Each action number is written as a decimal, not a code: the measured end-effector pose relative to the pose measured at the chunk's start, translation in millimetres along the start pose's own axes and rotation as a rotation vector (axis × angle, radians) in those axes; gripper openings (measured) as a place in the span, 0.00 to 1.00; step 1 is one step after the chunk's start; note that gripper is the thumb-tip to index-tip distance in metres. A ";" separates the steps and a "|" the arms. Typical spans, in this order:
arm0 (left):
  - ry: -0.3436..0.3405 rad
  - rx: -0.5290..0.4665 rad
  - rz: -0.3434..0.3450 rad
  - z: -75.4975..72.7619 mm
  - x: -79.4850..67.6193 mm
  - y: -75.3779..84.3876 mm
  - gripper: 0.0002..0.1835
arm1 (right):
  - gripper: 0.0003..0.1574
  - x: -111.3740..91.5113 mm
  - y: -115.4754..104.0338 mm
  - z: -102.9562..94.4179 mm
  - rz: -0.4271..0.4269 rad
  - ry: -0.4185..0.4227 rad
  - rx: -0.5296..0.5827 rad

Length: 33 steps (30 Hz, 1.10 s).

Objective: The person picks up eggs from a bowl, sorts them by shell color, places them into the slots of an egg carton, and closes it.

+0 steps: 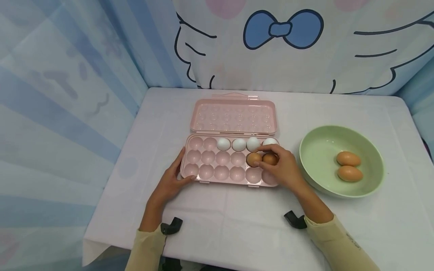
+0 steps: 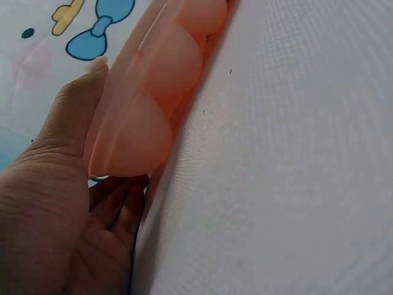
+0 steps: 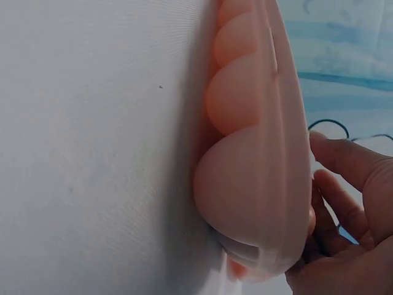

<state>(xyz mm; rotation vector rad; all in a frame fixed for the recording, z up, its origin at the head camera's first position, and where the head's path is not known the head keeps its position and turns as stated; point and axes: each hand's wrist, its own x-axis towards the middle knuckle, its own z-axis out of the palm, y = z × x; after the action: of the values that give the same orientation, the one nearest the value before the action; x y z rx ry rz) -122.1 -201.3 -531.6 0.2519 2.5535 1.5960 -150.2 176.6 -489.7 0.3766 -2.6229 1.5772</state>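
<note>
A pink plastic egg box (image 1: 213,182) lies with its lid (image 1: 234,114) folded back. My left hand (image 1: 169,186) grips its left end, thumb on the near corner and fingers along the side, as the left wrist view also shows. Several white eggs (image 1: 239,145) fill the right part of the back row. In the middle row sit two brown eggs, a left one (image 1: 252,159) and a right one (image 1: 270,158). My right hand (image 1: 283,165) reaches over the right end and pinches the left egg between thumb and fingers; the right egg lies under the palm, partly hidden.
To the right of the box stands a green bowl (image 1: 315,162) holding two brown eggs (image 1: 349,165). A white cloth (image 1: 217,222) covers the table. Patterned curtains (image 1: 68,131) hang along the left, back and right sides.
</note>
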 end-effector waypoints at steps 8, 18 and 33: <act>-0.005 0.002 0.000 -0.8 -1.2 3.1 0.57 | 0.23 -12.0 -18.1 -31.8 0.037 0.005 0.019; 0.010 0.024 -0.015 -1.8 -1.0 1.8 0.57 | 0.23 -34.9 -18.5 -80.0 0.047 0.092 -0.023; 0.002 0.029 -0.021 0.4 -0.9 3.1 0.57 | 0.32 -76.0 16.6 -164.6 0.290 0.052 -0.158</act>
<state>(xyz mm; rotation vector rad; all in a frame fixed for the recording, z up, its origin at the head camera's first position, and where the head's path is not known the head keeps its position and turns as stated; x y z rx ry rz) -120.9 -199.7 -529.0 0.2251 2.5738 1.5535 -93.0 341.9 -438.9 -0.0569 -2.8381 1.4090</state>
